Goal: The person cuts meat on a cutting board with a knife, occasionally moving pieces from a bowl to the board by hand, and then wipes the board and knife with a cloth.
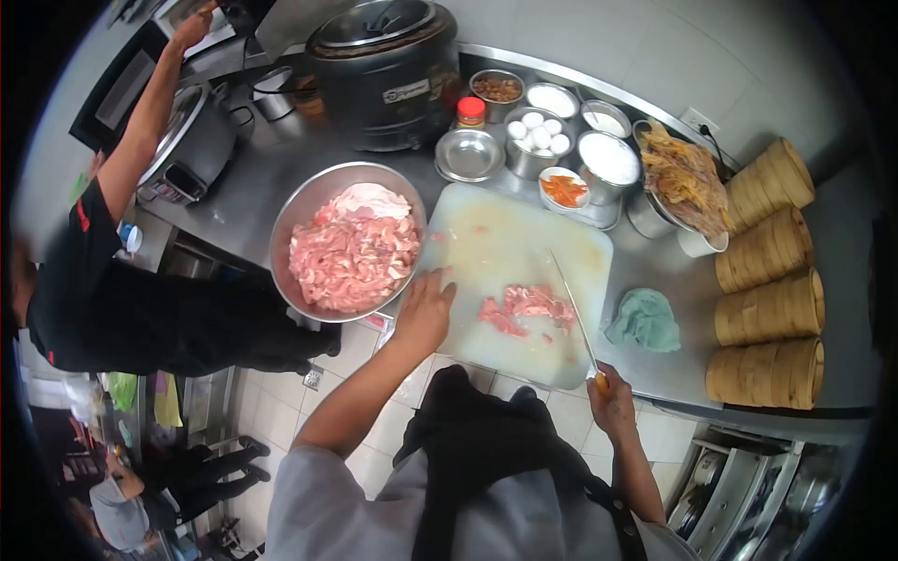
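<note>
My right hand (pixel 612 402) grips the orange handle of a long knife (pixel 578 313), whose blade slants up and left over the cutting board (pixel 524 224). Small cut pieces of raw pink meat (pixel 533 304) lie on the board, just left of the blade. At the board's left edge is my left hand (pixel 426 310), fingers stretched out and holding nothing, between the board and a large metal bowl (pixel 282 248). That bowl is heaped with slices of raw meat (pixel 354 252).
A crumpled green cloth (pixel 644 321) lies right of the board. Stacked bamboo steamers (pixel 765 374) line the right side. Behind the board stand a bowl of eggs (pixel 538 134), a metal plate (pixel 470 154) and a big black pot (pixel 388 84). Another person (pixel 140 309) stands at left.
</note>
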The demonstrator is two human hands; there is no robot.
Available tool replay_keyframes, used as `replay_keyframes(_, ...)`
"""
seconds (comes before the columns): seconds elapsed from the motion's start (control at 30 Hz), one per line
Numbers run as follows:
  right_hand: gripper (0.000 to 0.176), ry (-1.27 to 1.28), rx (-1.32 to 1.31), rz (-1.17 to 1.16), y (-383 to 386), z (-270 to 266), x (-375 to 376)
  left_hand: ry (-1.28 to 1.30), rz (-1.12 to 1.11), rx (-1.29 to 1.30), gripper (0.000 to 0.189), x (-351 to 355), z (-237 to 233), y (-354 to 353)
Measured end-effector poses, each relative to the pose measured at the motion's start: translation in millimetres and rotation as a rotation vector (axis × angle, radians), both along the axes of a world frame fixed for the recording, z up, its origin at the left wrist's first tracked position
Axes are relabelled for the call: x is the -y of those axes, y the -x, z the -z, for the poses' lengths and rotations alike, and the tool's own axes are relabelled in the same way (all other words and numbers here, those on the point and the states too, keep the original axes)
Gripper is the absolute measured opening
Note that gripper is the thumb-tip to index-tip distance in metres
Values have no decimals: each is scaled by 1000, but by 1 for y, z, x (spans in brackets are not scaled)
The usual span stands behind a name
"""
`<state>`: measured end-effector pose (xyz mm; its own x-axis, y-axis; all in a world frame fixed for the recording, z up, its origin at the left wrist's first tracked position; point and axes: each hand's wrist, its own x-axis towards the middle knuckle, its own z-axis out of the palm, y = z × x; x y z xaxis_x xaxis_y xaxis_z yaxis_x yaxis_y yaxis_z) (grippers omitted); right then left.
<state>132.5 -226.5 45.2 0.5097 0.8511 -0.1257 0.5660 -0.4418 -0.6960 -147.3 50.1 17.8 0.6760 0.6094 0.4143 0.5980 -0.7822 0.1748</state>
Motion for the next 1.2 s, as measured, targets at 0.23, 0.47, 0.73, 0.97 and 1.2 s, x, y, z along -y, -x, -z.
replay_keyframes(0.23,38,-19,5,-110,16,6,10,240,-469,-287,15,-2,41,-5)
replay_keyframes(0.47,33,-56,-16,-355,-8,14,-65,195,-532,-388,10,6,26,-14)
replay_keyframes(0.73,32,21,232,-663,-59,18,-204,594,-359,392,14,35,38,-24)
replay_keyframes(0.97,38,266,392,-1013,-99,-16,-151,354,-393,561,48,0,82,-33)
replay_keyframes(1.2,36,36,17,-369,-124,-3,-22,656,-2,519,63,23,83,-85)
